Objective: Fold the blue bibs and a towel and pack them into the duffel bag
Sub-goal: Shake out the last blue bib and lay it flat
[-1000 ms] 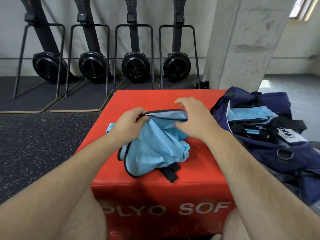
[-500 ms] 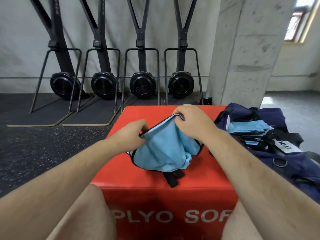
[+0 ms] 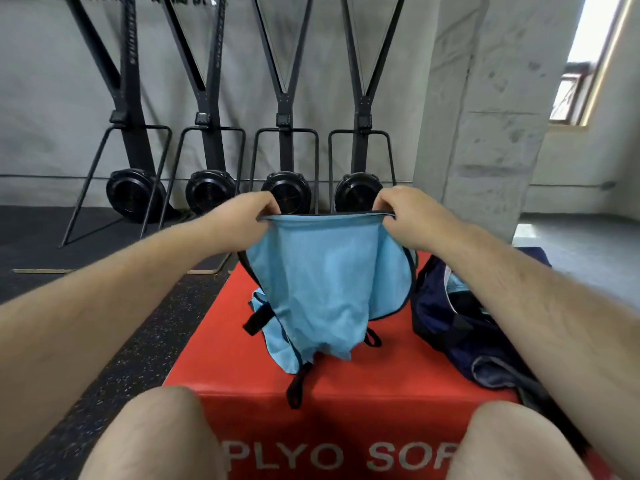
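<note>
1. A second ago the blue bib (image 3: 322, 289) lay bunched on the red box (image 3: 346, 382). Now it has been lifted and hangs open by its black-trimmed top edge, its lower straps trailing on the box.
2. The left hand (image 3: 242, 216) pinches the corner at 10 o'clock and the right hand (image 3: 405, 211) the corner at 2 o'clock.
3. I'd judge it shaken out ready for folding, with packing still to come.
4. The navy duffel bag (image 3: 450, 320) sits at 3 o'clock of the bib, open, with pale blue cloth inside.
5. The box front reads "PLYO SOF", cut off by a knee.
</note>
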### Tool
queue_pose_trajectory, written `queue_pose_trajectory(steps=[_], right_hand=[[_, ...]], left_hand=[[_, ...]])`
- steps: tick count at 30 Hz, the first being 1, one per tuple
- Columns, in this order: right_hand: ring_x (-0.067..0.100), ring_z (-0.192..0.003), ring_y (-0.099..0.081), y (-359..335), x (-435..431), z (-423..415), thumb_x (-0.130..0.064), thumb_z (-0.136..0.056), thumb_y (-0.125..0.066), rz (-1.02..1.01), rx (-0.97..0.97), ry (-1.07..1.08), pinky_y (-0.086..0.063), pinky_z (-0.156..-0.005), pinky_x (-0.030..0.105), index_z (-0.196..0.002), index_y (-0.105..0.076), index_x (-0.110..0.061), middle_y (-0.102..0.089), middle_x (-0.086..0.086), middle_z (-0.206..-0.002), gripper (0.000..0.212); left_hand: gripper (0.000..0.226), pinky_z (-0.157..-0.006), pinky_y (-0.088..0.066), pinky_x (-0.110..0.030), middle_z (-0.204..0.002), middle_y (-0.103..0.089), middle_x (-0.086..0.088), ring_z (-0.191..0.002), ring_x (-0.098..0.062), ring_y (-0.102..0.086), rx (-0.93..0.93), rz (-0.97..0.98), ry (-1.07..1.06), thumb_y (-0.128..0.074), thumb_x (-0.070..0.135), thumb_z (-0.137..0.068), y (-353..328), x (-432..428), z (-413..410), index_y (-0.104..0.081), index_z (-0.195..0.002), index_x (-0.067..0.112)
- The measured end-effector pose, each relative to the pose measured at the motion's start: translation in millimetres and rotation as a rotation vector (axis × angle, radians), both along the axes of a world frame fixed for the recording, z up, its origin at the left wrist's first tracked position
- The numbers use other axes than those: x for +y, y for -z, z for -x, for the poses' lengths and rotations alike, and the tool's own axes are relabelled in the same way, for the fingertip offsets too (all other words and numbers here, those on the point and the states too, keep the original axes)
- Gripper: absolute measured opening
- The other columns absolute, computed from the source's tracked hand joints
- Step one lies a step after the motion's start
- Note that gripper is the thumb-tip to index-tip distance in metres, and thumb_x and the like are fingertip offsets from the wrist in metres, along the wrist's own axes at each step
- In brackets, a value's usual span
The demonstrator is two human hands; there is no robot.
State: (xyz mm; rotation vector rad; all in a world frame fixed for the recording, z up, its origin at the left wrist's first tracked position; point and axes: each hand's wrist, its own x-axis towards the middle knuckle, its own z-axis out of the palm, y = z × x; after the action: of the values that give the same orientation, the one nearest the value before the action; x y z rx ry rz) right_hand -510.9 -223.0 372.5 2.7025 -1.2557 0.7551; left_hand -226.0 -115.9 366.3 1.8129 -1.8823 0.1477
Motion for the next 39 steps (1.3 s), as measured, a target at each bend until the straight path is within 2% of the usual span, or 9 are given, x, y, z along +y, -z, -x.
queue_pose_trajectory(steps=[5,10,14,18,22,26,30,35,39], right_hand=[[0.018,-0.09,-0.058,21,-5,16,-0.009,-0.086,-0.054,-0.121,-0.002,0.102,-0.046,-0.072,0.032,-0.097,-0.056,-0.027,-0.061,-0.004,-0.102,0.021],[0.011,-0.084,-0.063,32,-9,24,-0.019,-0.086,-0.07,-0.235,-0.17,0.047,-0.049,-0.074,0.027,-0.082,-0.063,-0.033,-0.067,-0.01,-0.089,0.016],[0.009,-0.078,-0.057,32,-13,35,-0.017,-0.085,-0.076,-0.245,-0.131,0.048,-0.042,-0.074,0.025,-0.084,-0.065,-0.027,-0.062,-0.011,-0.085,0.015],[0.004,-0.079,-0.057,28,-15,39,-0.019,-0.083,-0.079,-0.251,-0.149,0.033,-0.04,-0.069,0.022,-0.084,-0.065,-0.028,-0.063,-0.012,-0.085,0.016],[0.005,-0.077,-0.059,33,-15,37,-0.014,-0.082,-0.08,-0.241,-0.114,0.028,-0.046,-0.071,0.022,-0.089,-0.07,-0.022,-0.067,-0.009,-0.084,0.014],[-0.002,-0.074,-0.056,43,-13,36,-0.004,-0.082,-0.072,-0.204,-0.015,0.022,-0.039,-0.063,0.008,-0.092,-0.069,-0.023,-0.065,-0.013,-0.084,0.021],[0.011,-0.083,-0.059,49,-10,34,-0.007,-0.086,-0.068,-0.205,-0.035,0.026,-0.04,-0.069,0.017,-0.096,-0.07,-0.021,-0.065,-0.01,-0.089,0.017],[0.011,-0.087,-0.064,49,-10,32,-0.017,-0.09,-0.069,-0.254,-0.173,0.033,-0.044,-0.074,0.024,-0.096,-0.072,-0.021,-0.07,-0.009,-0.092,0.007],[0.01,-0.088,-0.061,42,-10,32,-0.018,-0.095,-0.066,-0.215,-0.217,0.008,-0.042,-0.077,0.022,-0.098,-0.071,-0.021,-0.068,-0.009,-0.093,0.007]], left_hand=[[0.008,-0.079,-0.037,-0.026,-0.099,-0.059,0.006,-0.093,-0.015,-0.054,-0.067,0.004,-0.029,-0.058,0.014,-0.098,-19,5,-12,-0.06,-0.103,0.02],[0.005,-0.064,-0.037,-0.019,-0.093,-0.06,0.006,-0.082,-0.007,-0.055,-0.062,-0.024,-0.027,-0.058,0.016,-0.099,-7,11,-29,-0.059,-0.096,0.02],[0.004,-0.083,-0.038,-0.028,-0.1,-0.049,0.003,-0.095,-0.019,-0.052,-0.177,-0.138,-0.008,-0.056,0.014,-0.099,9,13,-37,-0.058,-0.101,0.017],[0.006,-0.08,-0.035,-0.025,-0.101,-0.055,0.002,-0.096,-0.016,-0.052,-0.07,-0.097,-0.049,-0.059,0.013,-0.097,23,15,-37,-0.061,-0.102,0.015],[0.007,-0.078,-0.046,-0.026,-0.096,-0.065,0.005,-0.092,-0.013,-0.06,0.145,-0.073,-0.106,-0.063,0.012,-0.095,37,17,-42,-0.065,-0.1,0.017],[0.012,-0.059,-0.039,-0.019,-0.083,-0.059,0.007,-0.078,-0.013,-0.057,0.148,-0.037,-0.136,-0.053,0.008,-0.099,46,19,-45,-0.063,-0.096,0.014],[0.017,-0.05,-0.032,-0.023,-0.075,-0.054,0.006,-0.061,-0.006,-0.045,0.159,0.013,-0.181,-0.047,0.004,-0.1,53,18,-48,-0.064,-0.101,0.009],[0.017,-0.072,-0.042,-0.029,-0.103,-0.059,-0.003,-0.091,-0.02,-0.056,0.186,0.071,-0.194,-0.049,0.002,-0.098,51,18,-57,-0.061,-0.104,0.012],[0.016,-0.084,-0.042,-0.031,-0.107,-0.057,-0.002,-0.1,-0.02,-0.055,0.18,0.107,-0.179,-0.053,0.002,-0.097,41,17,-60,-0.062,-0.105,0.014]])
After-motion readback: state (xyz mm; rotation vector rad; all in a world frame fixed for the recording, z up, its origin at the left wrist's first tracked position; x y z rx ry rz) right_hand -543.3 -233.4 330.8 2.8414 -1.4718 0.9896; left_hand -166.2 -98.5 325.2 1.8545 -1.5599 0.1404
